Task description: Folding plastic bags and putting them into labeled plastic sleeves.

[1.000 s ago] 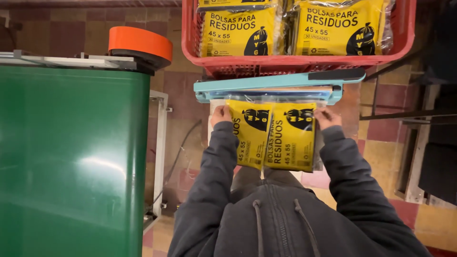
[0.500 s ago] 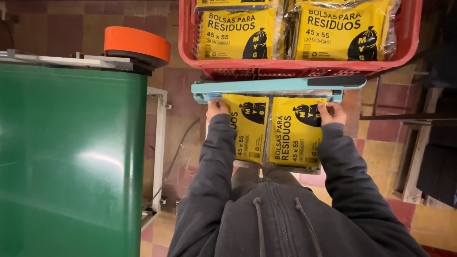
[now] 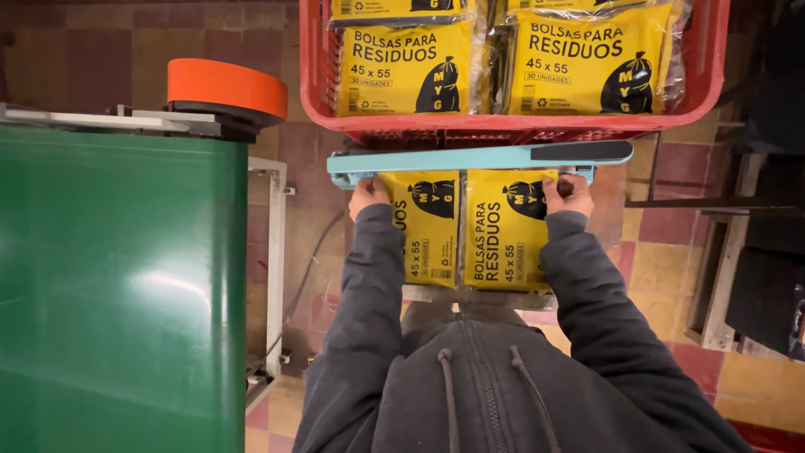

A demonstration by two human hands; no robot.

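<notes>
Two flat yellow packages (image 3: 470,226) with black print and a black bag figure are lying side by side, upright, just beneath a pale blue bar, their outer top corners touching the person's hands. Two more yellow packs (image 3: 503,63) of the same kind are lying in the red crate (image 3: 520,126) above, wrapped in clear film.
</notes>
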